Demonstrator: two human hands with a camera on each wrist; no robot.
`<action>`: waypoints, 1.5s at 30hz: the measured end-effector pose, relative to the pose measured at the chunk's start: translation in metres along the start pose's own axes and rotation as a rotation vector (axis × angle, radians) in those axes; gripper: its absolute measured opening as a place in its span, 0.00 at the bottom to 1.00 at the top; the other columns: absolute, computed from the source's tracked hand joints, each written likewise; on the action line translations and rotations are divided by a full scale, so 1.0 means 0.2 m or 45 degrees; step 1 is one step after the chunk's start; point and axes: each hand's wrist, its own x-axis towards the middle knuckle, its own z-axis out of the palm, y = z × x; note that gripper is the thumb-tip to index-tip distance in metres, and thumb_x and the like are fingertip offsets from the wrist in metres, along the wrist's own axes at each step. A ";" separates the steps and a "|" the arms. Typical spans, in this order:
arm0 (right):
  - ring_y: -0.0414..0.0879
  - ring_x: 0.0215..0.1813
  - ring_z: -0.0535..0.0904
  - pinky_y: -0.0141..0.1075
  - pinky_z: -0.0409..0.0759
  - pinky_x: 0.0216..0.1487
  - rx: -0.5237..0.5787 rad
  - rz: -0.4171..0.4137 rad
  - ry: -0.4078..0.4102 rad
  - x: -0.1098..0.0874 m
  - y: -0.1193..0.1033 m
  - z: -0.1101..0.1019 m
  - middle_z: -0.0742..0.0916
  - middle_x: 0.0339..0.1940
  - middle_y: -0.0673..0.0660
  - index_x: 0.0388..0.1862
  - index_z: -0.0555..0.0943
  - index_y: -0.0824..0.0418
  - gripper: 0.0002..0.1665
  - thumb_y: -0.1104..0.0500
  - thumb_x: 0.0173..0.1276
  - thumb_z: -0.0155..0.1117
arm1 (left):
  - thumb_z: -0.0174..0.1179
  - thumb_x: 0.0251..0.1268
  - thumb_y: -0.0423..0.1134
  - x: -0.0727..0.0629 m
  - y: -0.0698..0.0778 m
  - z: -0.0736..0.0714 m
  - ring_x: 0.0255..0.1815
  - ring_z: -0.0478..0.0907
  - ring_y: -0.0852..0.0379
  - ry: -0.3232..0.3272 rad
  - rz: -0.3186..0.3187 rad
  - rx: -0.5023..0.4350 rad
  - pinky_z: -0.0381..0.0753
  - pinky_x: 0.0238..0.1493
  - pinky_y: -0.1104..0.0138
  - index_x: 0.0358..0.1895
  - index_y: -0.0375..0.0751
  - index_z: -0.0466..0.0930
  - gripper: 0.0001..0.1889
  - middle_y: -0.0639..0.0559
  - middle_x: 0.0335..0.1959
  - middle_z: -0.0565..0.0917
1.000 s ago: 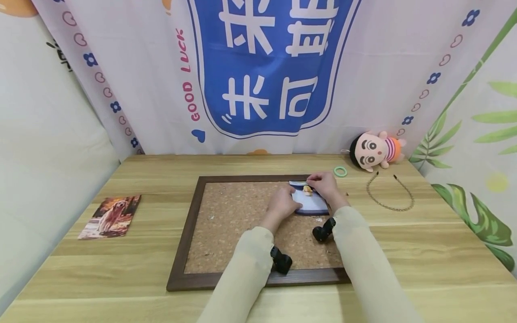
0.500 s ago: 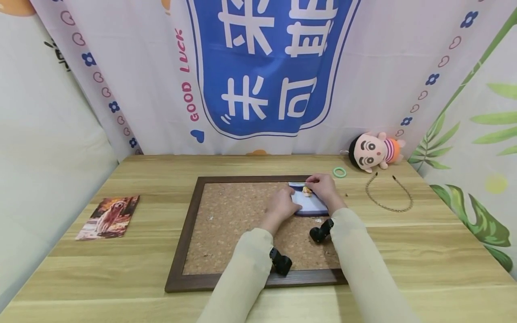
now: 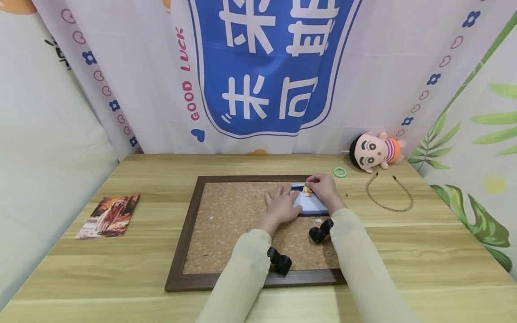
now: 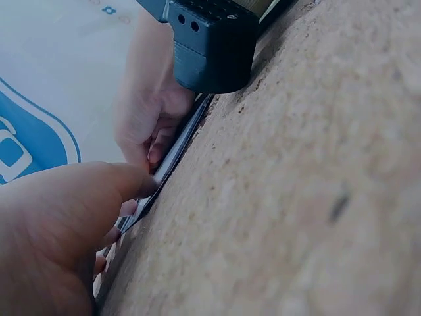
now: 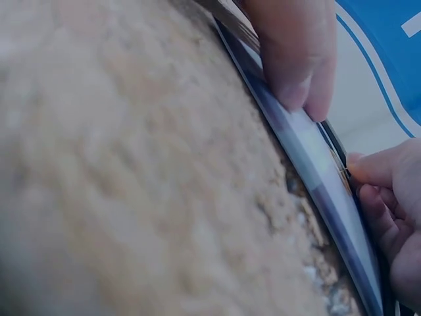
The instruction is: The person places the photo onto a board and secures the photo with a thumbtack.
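The left hand (image 3: 280, 208) had fanned its fingers wider since the earlier frame; the card (image 3: 314, 207) lay just to its right, touched at the near side, its long axis unclear behind both hands. The right hand (image 3: 322, 187) was nearer its far edge, pinching a small thing (image 5: 346, 170) I couldn't identify. The corkboard (image 3: 230, 229) lay beneath.

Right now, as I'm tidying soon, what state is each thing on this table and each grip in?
Board, lying flat on the table
Card, on the board near its far right corner
Left grip, fingers spread, touching the card
Right grip, curled, pinching something too small to tell at the card's far edge
Dog picture, lying picture side up
Doll, tipped on its side
Green ring, lying flat
Headband, lying with its ends apart
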 end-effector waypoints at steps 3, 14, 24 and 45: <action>0.50 0.35 0.74 0.39 0.71 0.36 -0.003 0.006 -0.006 0.00 0.00 0.00 0.81 0.32 0.59 0.33 0.80 0.66 0.07 0.63 0.58 0.59 | 0.46 0.60 0.55 0.00 0.00 0.00 0.66 0.36 0.49 0.000 0.010 0.018 0.31 0.54 0.42 0.63 0.52 0.60 0.28 0.50 0.67 0.49; 0.49 0.33 0.73 0.37 0.70 0.33 0.013 0.037 -0.025 0.00 -0.01 0.00 0.80 0.30 0.59 0.28 0.79 0.65 0.04 0.64 0.58 0.59 | 0.46 0.59 0.56 -0.01 0.01 -0.01 0.66 0.37 0.49 0.003 0.001 0.029 0.32 0.54 0.42 0.63 0.52 0.60 0.28 0.50 0.66 0.50; 0.50 0.33 0.74 0.38 0.70 0.34 -0.009 0.010 -0.024 -0.01 -0.02 0.00 0.81 0.30 0.59 0.28 0.79 0.65 0.05 0.64 0.58 0.59 | 0.46 0.59 0.57 0.00 0.01 -0.01 0.66 0.36 0.50 -0.016 -0.019 0.045 0.31 0.55 0.42 0.63 0.54 0.60 0.28 0.51 0.67 0.49; 0.50 0.37 0.74 0.40 0.69 0.39 -0.001 -0.027 -0.001 -0.02 0.01 -0.01 0.81 0.31 0.58 0.30 0.80 0.64 0.09 0.60 0.60 0.56 | 0.46 0.59 0.57 0.00 0.01 -0.01 0.66 0.37 0.50 0.002 -0.015 0.059 0.31 0.55 0.43 0.63 0.54 0.60 0.28 0.51 0.66 0.50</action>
